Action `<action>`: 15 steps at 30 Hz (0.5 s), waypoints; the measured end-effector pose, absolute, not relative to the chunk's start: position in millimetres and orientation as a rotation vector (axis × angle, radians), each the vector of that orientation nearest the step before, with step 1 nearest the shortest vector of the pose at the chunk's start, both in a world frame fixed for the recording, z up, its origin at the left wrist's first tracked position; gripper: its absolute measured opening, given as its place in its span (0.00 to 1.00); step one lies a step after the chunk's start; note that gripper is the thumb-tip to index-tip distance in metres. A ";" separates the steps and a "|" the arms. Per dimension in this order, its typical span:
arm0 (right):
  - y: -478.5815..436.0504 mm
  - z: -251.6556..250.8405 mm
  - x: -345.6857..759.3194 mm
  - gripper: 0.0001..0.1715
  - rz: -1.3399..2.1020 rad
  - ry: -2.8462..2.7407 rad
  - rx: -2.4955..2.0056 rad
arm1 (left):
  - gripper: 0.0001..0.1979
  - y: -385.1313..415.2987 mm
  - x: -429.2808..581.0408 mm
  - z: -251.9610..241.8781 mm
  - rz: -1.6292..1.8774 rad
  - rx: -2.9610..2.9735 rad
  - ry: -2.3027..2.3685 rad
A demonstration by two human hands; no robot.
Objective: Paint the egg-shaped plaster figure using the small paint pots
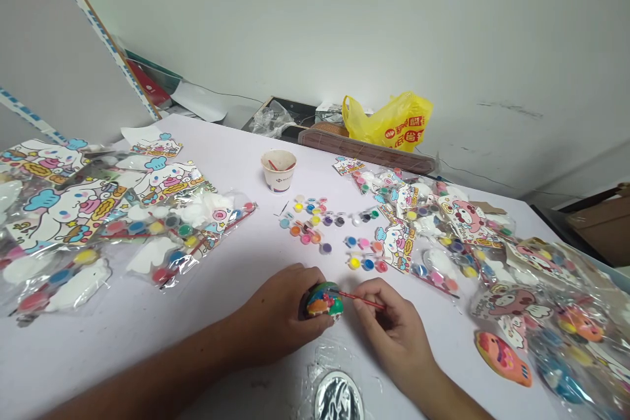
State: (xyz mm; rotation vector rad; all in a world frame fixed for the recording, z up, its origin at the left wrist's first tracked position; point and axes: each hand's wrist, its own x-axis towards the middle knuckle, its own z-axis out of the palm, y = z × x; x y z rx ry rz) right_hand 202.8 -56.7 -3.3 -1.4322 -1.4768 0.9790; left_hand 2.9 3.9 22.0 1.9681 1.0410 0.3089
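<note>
Near the middle front of the table, my left hand [290, 315] grips a small painted figure [325, 300] with green, blue, orange and red patches. Its fingers and thumb wrap round the figure's left side and lower edge. My right hand [394, 331] pinches a thin red paintbrush [367, 300], whose dark tip touches the figure's upper part. Beyond my hands lie small open paint pots [311, 231] in several colours. A paper cup [278, 177] with red sticks in it stands behind them.
Plastic-wrapped craft packs [157, 230] cover the left, and more packs [457, 230] fill the right. A painted fish-shaped piece [503, 358] lies at the right front. A round silvery object [338, 397] is at the front edge. Behind the table sits a yellow bag [394, 123].
</note>
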 end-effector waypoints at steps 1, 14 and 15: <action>-56.6 -3.2 202.5 0.16 0.981 -1.474 -1.429 | 0.07 3.8 2.8 22.0 0.306 1.969 1.043; -57.3 -1.6 200.3 0.14 0.995 -1.423 -1.397 | 0.08 4.8 3.4 22.5 0.306 1.974 1.055; -57.2 -1.6 200.3 0.14 0.998 -1.427 -1.399 | 0.08 4.9 3.5 22.7 0.306 1.973 1.055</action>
